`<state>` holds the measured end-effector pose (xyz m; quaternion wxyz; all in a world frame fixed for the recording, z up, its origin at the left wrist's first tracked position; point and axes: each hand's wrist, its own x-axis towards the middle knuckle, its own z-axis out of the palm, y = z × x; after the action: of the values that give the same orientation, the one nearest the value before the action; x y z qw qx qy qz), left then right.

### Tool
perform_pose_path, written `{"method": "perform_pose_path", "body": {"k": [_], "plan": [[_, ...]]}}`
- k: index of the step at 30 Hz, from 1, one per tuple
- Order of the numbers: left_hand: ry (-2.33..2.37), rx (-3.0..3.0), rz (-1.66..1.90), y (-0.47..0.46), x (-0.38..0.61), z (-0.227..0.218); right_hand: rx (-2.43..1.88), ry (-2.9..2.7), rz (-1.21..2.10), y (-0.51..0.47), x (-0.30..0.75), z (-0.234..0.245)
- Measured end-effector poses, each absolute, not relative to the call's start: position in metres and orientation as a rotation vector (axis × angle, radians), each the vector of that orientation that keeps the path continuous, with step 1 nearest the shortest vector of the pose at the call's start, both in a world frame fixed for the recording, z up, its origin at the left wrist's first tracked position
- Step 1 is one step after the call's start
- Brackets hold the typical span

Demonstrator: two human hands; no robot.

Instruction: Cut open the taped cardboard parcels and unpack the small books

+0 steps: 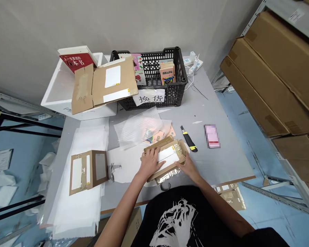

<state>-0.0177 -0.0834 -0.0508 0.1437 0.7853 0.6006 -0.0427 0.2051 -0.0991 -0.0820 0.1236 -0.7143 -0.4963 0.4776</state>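
Note:
A small flat cardboard parcel with a white label and clear tape lies near the front edge of the grey table. My left hand rests flat on its left part, fingers spread. My right hand presses against the parcel's right front corner, fingers curled along its edge. Loose crinkled tape sticks out under the parcel's front.
A yellow-black utility knife and a pink item lie to the right. A black crate with books stands at the back beside a white foam box under opened cardboard. An empty cardboard sleeve sits on white sheets at left. Large boxes fill shelves at right.

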Motion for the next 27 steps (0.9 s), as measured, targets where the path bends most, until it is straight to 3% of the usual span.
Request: {"method": "perform_pose_path", "body": {"k": [7,14,27], "plan": [[1.811,2.32,-0.217,-0.08,-0.008,-0.055,-1.96,-1.257,1.513,-0.098,0.193,-0.082],[1.641,2.539,-0.262,-0.08,-0.013,-0.05,-1.887,-1.236,1.517,-0.1,0.195,-0.091],[1.39,2.416,-0.262,-0.048,-0.034,-0.028,-1.741,-1.238,1.586,-0.098,0.206,-0.097]]}}
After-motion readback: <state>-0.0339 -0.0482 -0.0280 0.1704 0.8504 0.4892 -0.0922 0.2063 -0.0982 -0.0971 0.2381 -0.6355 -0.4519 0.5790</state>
